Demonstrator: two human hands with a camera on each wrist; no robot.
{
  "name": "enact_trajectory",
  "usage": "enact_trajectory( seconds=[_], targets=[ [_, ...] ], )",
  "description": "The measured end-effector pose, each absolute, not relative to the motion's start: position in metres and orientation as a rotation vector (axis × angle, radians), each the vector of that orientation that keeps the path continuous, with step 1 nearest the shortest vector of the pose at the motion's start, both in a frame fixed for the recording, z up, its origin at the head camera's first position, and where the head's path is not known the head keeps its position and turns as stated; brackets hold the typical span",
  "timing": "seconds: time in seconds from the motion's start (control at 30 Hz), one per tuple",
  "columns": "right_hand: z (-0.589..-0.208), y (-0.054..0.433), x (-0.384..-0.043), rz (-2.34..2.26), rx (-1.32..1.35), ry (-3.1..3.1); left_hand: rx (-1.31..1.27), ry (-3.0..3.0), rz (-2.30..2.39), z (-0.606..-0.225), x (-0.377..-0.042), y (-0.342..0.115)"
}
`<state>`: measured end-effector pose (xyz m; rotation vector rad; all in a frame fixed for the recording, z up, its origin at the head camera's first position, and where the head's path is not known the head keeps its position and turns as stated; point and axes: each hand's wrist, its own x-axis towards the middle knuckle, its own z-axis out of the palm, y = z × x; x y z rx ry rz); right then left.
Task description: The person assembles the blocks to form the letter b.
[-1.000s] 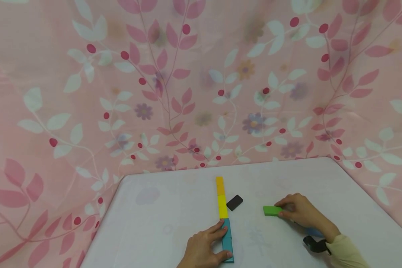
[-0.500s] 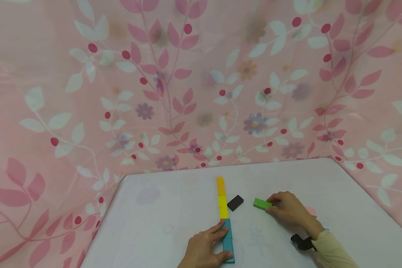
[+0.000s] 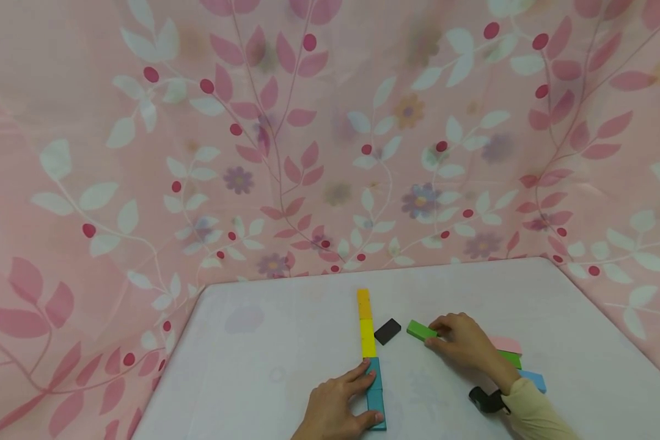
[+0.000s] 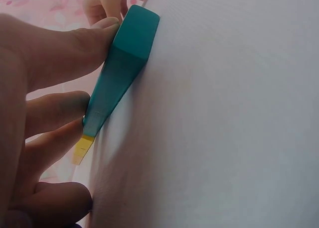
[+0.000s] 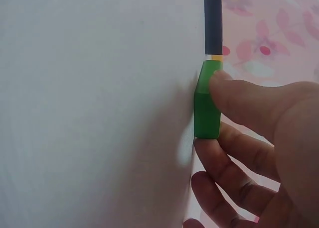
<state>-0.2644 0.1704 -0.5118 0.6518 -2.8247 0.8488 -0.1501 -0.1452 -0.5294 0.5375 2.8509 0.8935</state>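
From my head I looked down on a table point(image 3: 253, 373) with a white top and rounded far corners; a pink floral cloth point(image 3: 330, 140) rose behind its far edge and along both sides. From near that far edge a row ran towards me, end to end: an orange block point(image 3: 364, 304), a yellow block point(image 3: 367, 338), two teal blocks point(image 3: 375, 400). My left hand point(image 3: 332, 403) was spread along the teal pair, thumb and fingertips touching without closing round them. My right hand point(image 3: 464, 342) pinched a green block point(image 3: 421, 330), a little right of midway between the side edges, near a black block point(image 3: 387, 332). Towards the right edge lay a pink block point(image 3: 505, 344), a second green one point(image 3: 510, 359) and a blue block point(image 3: 533, 381), partly behind my wrist.

From my left wrist, the white surface stretched away, shadowed beside the teal.

From my right wrist, my thumb pressed the green block against my fingers, cloth behind; whether it touched the table I couldn't tell.
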Motion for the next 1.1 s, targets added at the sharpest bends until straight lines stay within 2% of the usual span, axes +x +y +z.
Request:
enact_trajectory(
  seconds=[1.1],
  targets=[
    [-0.518, 0.161, -0.2648, 0.833, 0.663, -2.749, 0.59, 2.892, 0.891, -0.5293, -0.1502, -0.1463]
  ],
)
